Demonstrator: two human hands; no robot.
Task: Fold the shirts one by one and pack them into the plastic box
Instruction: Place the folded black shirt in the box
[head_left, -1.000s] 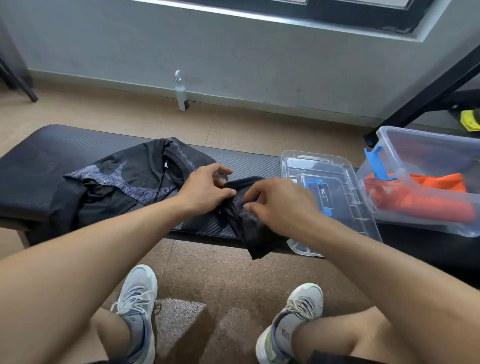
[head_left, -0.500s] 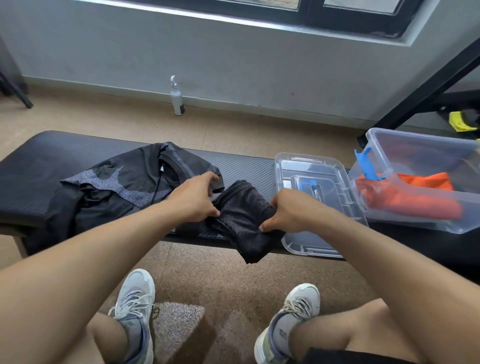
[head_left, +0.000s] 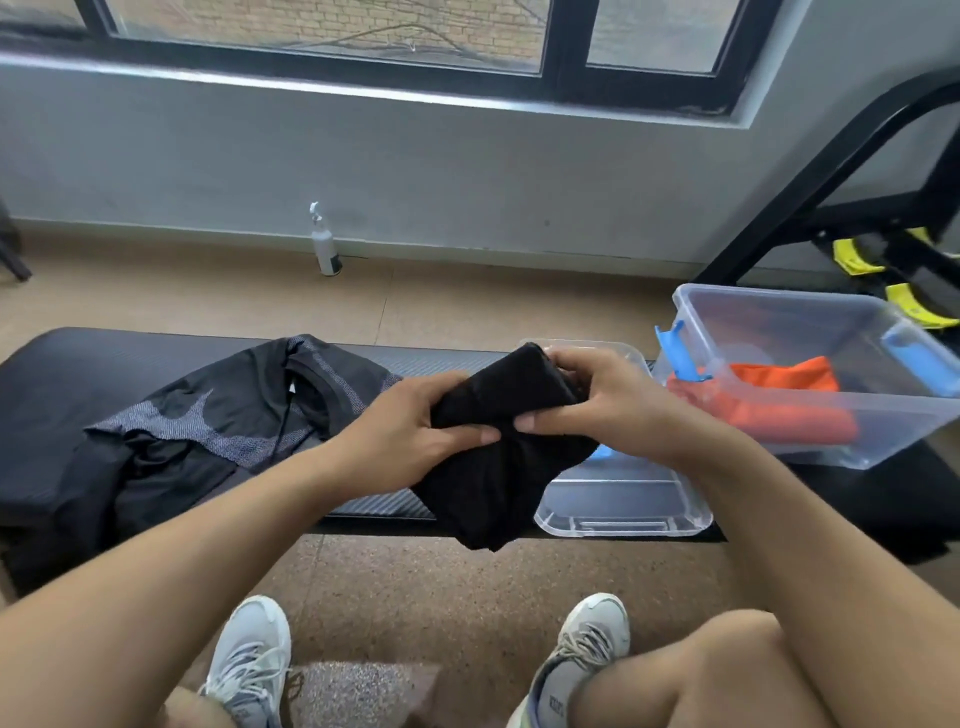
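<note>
You have the folded black shirt (head_left: 506, 441) gripped in both hands, lifted clear of the black bench (head_left: 62, 374) in the middle of your view. Your left hand (head_left: 410, 436) clamps its left side, thumb lying across the front of the cloth and fingers tucked behind. Your right hand (head_left: 597, 400) closes on the upper right part, fingers curled over the top edge at about 1 o'clock from the bundle's centre and thumb pressed below. The lower part of the shirt hangs loose toward 6 o'clock, past the bench's near edge; whether it brushes that edge you cannot tell from here.

At 9 o'clock from your hands, a second dark shirt (head_left: 223, 415) with grey patterned patches lies rumpled on the bench. At 3 o'clock stands the clear plastic box (head_left: 831, 447), blue latches on its ends, with an orange garment (head_left: 769, 410) folded inside it. The clear lid (head_left: 623, 509) lies flat on the bench just beside the box, at about 5 o'clock from your right hand and partly hidden by the shirt.

At 11 o'clock, a white spray bottle (head_left: 323, 244) stands on the floor against the grey wall. Your two sneakers (head_left: 249, 670) rest on the floor at 6 o'clock.
</note>
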